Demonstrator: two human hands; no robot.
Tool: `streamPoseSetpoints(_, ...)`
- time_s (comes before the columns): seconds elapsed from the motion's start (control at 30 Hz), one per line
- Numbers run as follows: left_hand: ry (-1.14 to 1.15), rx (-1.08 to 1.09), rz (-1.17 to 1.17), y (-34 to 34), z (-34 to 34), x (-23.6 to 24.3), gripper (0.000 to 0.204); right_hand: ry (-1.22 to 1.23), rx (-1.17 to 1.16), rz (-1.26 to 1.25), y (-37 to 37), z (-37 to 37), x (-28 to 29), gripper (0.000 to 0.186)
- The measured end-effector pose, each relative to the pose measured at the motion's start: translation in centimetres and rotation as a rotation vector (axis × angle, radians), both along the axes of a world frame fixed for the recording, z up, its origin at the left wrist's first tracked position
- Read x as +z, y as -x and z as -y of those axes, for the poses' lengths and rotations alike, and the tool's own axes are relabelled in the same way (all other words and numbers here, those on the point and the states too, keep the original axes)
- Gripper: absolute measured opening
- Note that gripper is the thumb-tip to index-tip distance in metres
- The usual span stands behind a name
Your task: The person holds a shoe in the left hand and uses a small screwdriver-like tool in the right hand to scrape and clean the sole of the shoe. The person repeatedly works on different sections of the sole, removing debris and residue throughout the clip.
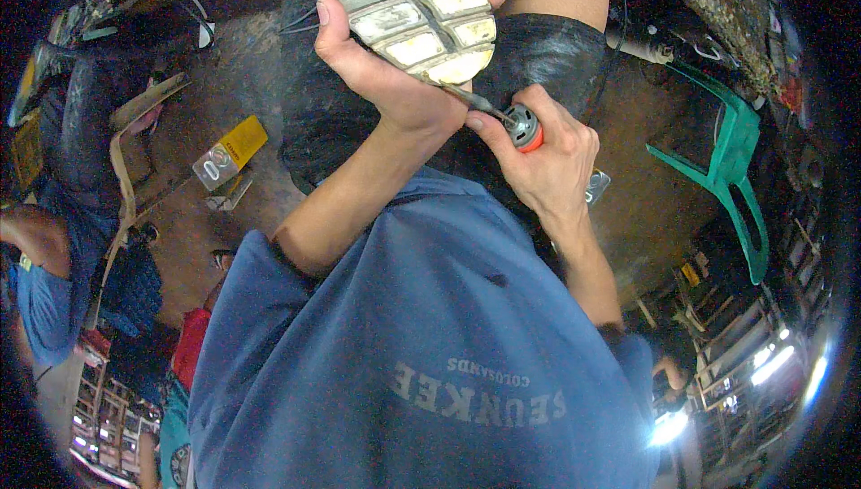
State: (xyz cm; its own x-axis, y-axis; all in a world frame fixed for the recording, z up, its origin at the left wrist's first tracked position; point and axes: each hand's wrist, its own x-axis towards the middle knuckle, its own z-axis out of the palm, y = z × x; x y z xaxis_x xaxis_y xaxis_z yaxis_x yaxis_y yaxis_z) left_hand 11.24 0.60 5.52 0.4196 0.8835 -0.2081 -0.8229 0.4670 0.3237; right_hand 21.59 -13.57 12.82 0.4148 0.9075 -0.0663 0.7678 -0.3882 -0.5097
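My left hand [381,77] is wrapped around a shoe [421,18] at the top of the view, its thumb on one side and fingertips showing on the other. The pale, blocky sole faces up, with yellowish patches on its raised segments. In my right hand [556,148] is a hand-held tool [523,127] with a grey slotted head and an orange-red band. From that head a narrow dark shaft [482,102] reaches to the shoe's near edge; whether its tip touches is hard to tell. The shoe's upper is mostly hidden.
On the floor to the left lies a yellow and grey package [230,150]. A green plastic chair [731,148] stands at the right. A dark cable [619,14] hangs beside my bare knee. Another person's blue sleeve [47,310] shows at the far left, behind a curved wooden edge [121,157].
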Motion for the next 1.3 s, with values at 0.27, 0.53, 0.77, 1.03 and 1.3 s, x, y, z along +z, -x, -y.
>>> streamPoseSetpoints(0.27,0.014,-0.019,-0.043,0.5,-0.4,0.0,0.092,0.01,0.018,-0.021,-0.1,-0.4,0.1,0.049)
streamPoseSetpoints(0.53,0.073,0.036,0.07,0.9,0.0,0.5,0.09,0.091,-0.02,-0.055,-0.3,-0.7,0.5,0.051)
streamPoseSetpoints(0.77,0.021,0.043,0.011,0.8,-0.5,0.2,0.089,0.04,-0.001,-0.029,0.2,-0.6,0.2,0.051)
streamPoseSetpoints(1.03,0.017,0.017,0.052,0.7,-0.4,0.3,0.097,0.082,0.0,-0.039,-0.2,-0.7,0.5,0.051)
streamPoseSetpoints(1.3,0.004,-0.02,-0.018,1.1,0.0,-0.9,0.102,0.086,0.045,0.017,0.3,-1.0,0.6,0.052)
